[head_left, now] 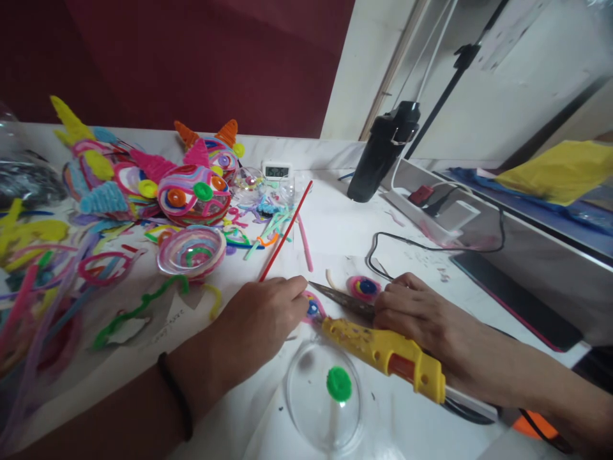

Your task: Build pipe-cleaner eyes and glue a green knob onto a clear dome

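My left hand (261, 316) pinches a red pipe cleaner (286, 233) against the white counter (335, 223), fingers narrow beside a small coiled disc (312, 308). My right hand (416, 313) grips scissors (342, 299), blades pointing at that disc. A yellow glue gun (387, 354) lies just below.

The glue gun (390, 354) at lower centre is glossy yellow plastic, speckled with rough residue. Fuzzy pipe-cleaner masks (191, 185) fill the upper left; the clear dome (306, 390) below looks smooth, the table (335, 230) polished white.
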Demonstrator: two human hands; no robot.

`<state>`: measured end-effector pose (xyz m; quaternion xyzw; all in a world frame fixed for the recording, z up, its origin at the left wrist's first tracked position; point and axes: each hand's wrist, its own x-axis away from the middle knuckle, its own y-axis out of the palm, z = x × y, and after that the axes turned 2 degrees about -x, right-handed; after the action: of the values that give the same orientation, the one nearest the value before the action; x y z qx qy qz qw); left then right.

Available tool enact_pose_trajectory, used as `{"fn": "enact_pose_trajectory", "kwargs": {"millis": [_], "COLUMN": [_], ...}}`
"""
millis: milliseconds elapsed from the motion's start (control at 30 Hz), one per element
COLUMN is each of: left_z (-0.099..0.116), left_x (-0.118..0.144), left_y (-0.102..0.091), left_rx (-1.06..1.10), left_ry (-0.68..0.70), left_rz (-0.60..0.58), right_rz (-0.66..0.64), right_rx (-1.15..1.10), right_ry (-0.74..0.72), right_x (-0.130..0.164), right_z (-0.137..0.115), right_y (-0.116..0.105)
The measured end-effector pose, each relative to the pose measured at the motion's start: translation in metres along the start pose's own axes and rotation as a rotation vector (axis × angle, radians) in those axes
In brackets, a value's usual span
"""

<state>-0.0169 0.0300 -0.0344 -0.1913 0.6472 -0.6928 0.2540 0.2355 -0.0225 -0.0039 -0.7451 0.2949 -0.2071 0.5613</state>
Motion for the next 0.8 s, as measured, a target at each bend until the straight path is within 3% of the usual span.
{"fn": "enact_pose_trajectory", "kwargs": {"millis": [800], "left_z": [0.0002], "left_x": [0.0006], "left_y": [-0.0001], "left_rx": [0.006], "left_ry": [0.0], "left_rz": [-0.027], "right_rz": [-0.012], "right_rx": [0.024], "right_ry": [0.04], "right_x": [0.0076], "right_z": [-0.0014], "right_y": [-0.0017]}}
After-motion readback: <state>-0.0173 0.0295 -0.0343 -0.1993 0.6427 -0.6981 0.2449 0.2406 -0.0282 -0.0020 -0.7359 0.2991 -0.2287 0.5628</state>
